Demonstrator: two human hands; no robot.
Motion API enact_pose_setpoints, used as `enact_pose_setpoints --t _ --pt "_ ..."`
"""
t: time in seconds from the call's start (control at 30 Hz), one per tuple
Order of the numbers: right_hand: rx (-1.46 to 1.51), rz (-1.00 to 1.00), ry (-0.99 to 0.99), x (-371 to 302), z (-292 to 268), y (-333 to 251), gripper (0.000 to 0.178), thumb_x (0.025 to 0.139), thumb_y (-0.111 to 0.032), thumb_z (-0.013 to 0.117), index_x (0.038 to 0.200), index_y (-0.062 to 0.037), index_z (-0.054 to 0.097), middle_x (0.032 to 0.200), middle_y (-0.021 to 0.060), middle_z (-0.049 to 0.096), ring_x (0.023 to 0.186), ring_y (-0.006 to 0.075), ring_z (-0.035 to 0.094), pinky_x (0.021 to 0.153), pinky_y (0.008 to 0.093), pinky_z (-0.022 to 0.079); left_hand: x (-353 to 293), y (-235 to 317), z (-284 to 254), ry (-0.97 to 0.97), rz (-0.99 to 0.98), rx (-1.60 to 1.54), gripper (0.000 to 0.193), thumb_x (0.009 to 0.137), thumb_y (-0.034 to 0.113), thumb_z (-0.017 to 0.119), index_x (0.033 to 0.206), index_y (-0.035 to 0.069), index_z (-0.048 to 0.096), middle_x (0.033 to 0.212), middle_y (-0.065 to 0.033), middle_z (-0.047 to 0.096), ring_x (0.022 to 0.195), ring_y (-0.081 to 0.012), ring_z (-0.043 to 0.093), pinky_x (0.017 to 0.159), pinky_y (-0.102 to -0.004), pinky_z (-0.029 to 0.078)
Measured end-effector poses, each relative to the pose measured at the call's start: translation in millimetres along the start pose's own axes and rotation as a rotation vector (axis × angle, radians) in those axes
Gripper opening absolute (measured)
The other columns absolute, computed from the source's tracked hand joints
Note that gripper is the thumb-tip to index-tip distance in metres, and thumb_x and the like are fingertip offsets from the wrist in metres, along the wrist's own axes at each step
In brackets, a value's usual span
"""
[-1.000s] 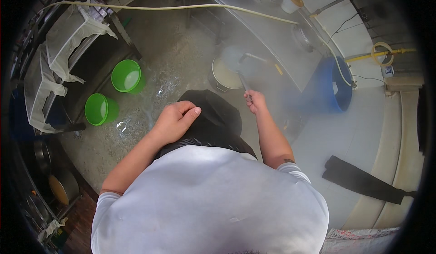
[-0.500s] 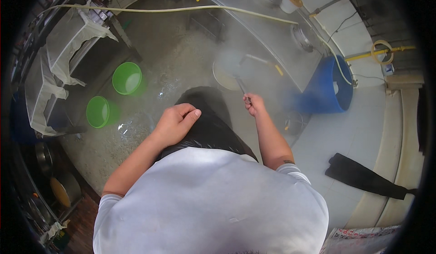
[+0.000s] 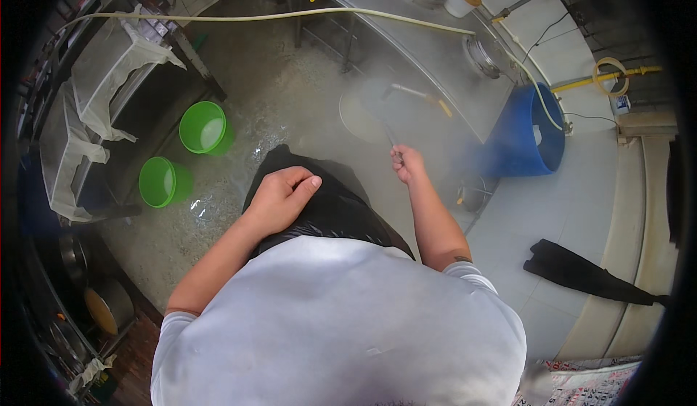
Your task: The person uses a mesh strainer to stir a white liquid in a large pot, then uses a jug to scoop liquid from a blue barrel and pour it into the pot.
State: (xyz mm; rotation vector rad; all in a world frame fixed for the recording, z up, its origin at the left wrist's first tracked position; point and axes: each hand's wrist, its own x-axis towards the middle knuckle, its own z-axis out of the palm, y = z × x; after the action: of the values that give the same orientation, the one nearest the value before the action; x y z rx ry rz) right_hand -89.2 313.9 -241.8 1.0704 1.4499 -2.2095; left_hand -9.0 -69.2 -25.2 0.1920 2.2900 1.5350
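My right hand (image 3: 408,163) is closed round the handle of a long, thin grey tool (image 3: 390,136). The tool slants away to the left into steam, which hides its far end and its kind. Beyond it, a pale round vessel (image 3: 356,116) shows faintly through the haze. My left hand (image 3: 284,199) rests over a shiny black plastic apron (image 3: 319,206) at my waist. Its fingers are curled in with the thumb along the top, and what they hold, if anything, is hidden.
Two green buckets (image 3: 203,128) stand on the wet floor at the left, near a cloth-draped rack (image 3: 109,79). A metal counter (image 3: 435,50) runs along the far right beside a blue barrel (image 3: 534,137). A pale hose (image 3: 290,14) stretches across the far side.
The steam has thinned over the counter and floor. The black apron bulges further left past my left hand. Both hands stay nearly in place.
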Motion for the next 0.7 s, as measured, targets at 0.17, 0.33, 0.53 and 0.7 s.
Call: enact_pose_setpoints --t 0.17,0.33,0.53,0.7 --pt "-0.067 -0.029 0.111 -8.3 11.6 1.0 0.007 0.085 -0.004 0.062 0.081 -0.0047 0.057 0.068 0.0058 0.055 0.049 0.0117 0.042 0.041 0.0264 0.029 -2.3 0.5 0.3 0.003 0.004 -0.005 0.03 0.098 0.028 0.062 0.097 -0.001 0.066 0.076 -0.0027 0.06 0.074 -0.0093 0.052 0.066 -0.0283 0.045" --pt "-0.154 -0.071 0.136 -14.9 15.7 0.1 0.014 0.084 -0.003 0.062 0.072 -0.004 0.055 0.059 0.0029 0.048 0.045 0.0108 0.039 0.04 0.0268 0.027 -3.5 -1.9 2.1 0.011 0.011 -0.026 0.03 0.098 0.028 0.062 0.097 -0.001 0.067 0.077 -0.0028 0.061 0.074 -0.0097 0.052 0.067 -0.0284 0.045" --pt "-0.169 -0.135 0.137 -11.9 10.7 -0.9 0.013 0.083 -0.004 0.063 0.072 -0.0043 0.055 0.06 0.0021 0.048 0.044 0.011 0.04 0.04 0.0274 0.026 -3.4 1.5 1.2 0.019 0.022 0.001 0.032 0.098 0.03 0.061 0.097 -0.002 0.067 0.076 -0.0023 0.06 0.074 -0.0096 0.052 0.066 -0.0289 0.045" --pt "-0.141 -0.134 0.177 -3.5 6.9 -0.2 0.013 0.082 -0.002 0.062 0.072 -0.0057 0.055 0.061 0.0024 0.048 0.046 0.0112 0.04 0.041 0.028 0.027 -2.4 6.0 0.5 -0.01 -0.033 0.016 0.036 0.097 0.033 0.06 0.101 -0.002 0.068 0.088 -0.0168 0.068 0.081 -0.0263 0.065 0.075 -0.036 0.051"
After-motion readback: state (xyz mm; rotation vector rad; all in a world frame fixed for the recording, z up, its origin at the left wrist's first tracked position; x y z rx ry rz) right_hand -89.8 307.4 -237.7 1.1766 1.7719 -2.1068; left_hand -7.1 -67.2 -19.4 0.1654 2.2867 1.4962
